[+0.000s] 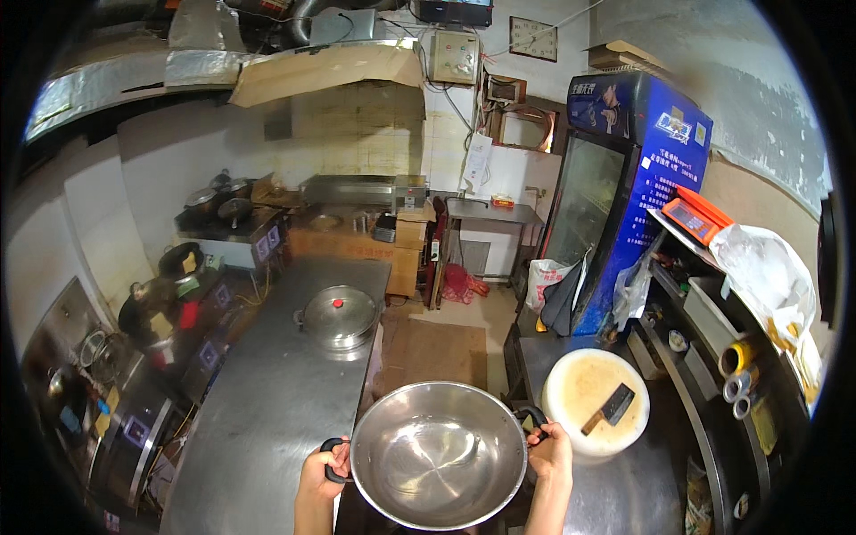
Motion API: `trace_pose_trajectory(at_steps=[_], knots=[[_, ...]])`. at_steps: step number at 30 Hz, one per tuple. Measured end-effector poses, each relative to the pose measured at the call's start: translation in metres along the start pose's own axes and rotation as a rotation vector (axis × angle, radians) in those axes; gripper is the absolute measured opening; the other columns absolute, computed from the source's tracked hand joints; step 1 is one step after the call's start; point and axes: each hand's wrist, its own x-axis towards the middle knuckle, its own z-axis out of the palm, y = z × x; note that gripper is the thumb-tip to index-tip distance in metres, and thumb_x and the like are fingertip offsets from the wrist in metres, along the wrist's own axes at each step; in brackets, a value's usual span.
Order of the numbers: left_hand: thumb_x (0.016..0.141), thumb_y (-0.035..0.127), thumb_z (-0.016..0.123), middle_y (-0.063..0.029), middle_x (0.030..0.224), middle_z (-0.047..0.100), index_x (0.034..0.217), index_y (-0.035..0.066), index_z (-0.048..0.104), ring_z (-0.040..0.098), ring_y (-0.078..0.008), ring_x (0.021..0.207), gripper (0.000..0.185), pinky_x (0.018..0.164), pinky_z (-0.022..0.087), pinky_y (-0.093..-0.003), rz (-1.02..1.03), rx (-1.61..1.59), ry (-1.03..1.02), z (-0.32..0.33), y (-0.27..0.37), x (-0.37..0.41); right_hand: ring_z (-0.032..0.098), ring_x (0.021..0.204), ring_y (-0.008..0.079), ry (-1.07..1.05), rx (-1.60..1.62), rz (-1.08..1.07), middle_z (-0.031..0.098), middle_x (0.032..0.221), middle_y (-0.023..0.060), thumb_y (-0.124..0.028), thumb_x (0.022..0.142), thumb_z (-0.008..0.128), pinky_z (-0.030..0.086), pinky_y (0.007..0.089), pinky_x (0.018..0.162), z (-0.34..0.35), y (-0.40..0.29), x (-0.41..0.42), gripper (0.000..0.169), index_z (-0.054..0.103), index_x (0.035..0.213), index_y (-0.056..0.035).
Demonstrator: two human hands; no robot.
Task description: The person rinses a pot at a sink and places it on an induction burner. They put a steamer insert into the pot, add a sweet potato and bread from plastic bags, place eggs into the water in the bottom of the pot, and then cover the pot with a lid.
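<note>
A wide stainless steel pot point(438, 461) without a lid is held up in front of me, tilted so that its shiny inside shows. Its bottom has a thin glare, and I cannot tell whether any liquid is in it. My left hand point(324, 468) grips the black loop handle on the left side. On the opposite side, my right hand point(550, 448) is closed around the other black handle. Beyond my right hand lies a round white chopping block point(568, 394), with a wooden-handled cleaver point(610, 408) resting on top.
On the left, a long steel counter point(267, 414) bears a lidded pot point(340, 317) with a red knob. Stoves with woks point(180, 261) line the left wall. A blue drinks fridge point(659, 174) stands at the right, near shelves holding an orange scale point(692, 217). Cardboard point(435, 354) covers the aisle floor.
</note>
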Motion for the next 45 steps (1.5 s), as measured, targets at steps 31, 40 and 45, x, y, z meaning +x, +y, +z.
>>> trace_pose_trajectory(at_steps=[31,40,45], knots=[[0.055,-0.007,0.046,-0.0062,0.077,0.061,0.106,-0.008,0.056,0.061,-0.0228,0.081,0.053,0.071,0.049,-0.03,-0.12,0.193,-0.056,0.356,0.002,0.898,0.044,0.067,0.0141,-0.057,0.026,-0.079,0.047,0.074,0.0008,-0.005,0.073,0.056,0.039,0.026,0.062,0.297,-0.085,0.843,0.025,0.054,0.098,-0.009],[0.055,-0.005,0.047,-0.0057,0.08,0.061,0.104,-0.008,0.057,0.06,-0.0206,0.083,0.05,0.073,0.049,-0.0251,-0.123,0.218,-0.047,0.463,0.008,1.136,0.044,0.066,0.017,-0.054,-0.09,-0.115,0.048,0.072,0.0008,-0.013,0.075,0.058,0.037,0.0313,0.068,0.407,-0.115,1.043,0.014,0.047,0.084,-0.0126],[0.054,-0.005,0.048,-0.0089,0.081,0.061,0.097,-0.01,0.056,0.06,-0.0219,0.083,0.045,0.084,0.047,-0.0284,-0.081,0.161,-0.104,0.509,-0.004,1.261,0.043,0.069,0.0168,-0.004,0.0,-0.09,0.047,0.077,0.0018,-0.009,0.075,0.056,0.039,0.03,0.07,0.444,-0.136,1.176,0.032,0.052,0.107,-0.0068]])
